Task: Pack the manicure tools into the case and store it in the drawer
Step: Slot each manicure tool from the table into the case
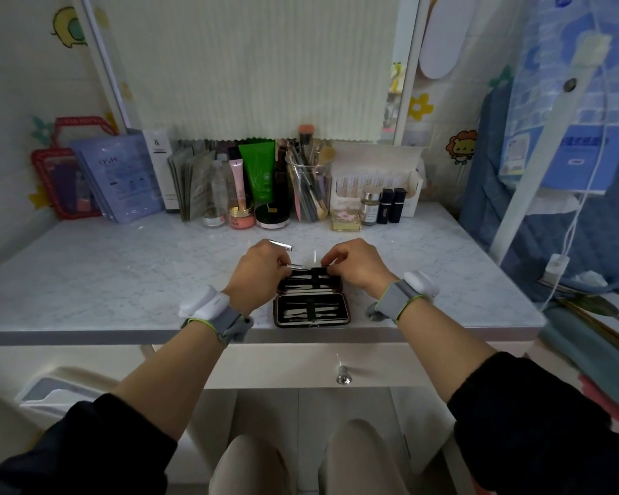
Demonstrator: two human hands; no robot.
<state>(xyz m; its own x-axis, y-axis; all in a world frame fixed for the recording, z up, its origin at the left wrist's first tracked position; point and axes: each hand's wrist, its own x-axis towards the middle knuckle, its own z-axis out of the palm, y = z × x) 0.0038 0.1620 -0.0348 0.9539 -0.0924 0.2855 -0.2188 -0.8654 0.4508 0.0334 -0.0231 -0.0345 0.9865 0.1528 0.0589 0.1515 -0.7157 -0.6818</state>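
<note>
- While the case (311, 298) lies open near the front edge of the marble-patterned tabletop (122, 273), both hands work at its far half, where a slim metal tool (298, 267) is being fitted among the others.
- The left hand (260, 267) has its grip pinched on one end of that tool; the right hand (354, 264) pinches at the case's far rim, though whether it holds the tool's other end or only the elastic strap cannot be told.
- The case is a flat, rounded-corner rectangle with a dark lining and a reddish-brown shell; its near half shows thin steel implements lying side by side under a central strap.
- A further shiny piece, likely a nail clipper (281, 245), lies on the tabletop just beyond the left hand, not yet packed.
- The tools look light, stiff, smooth and probably slippery, some with sharp tips, so holding them by the shank and sliding them under the strap seems wisest.
- The case should be light and rigid once shut, best taken by its long edges.
- The drawer (301, 366) below, with a glassy knob (343, 378), is shut.
</note>
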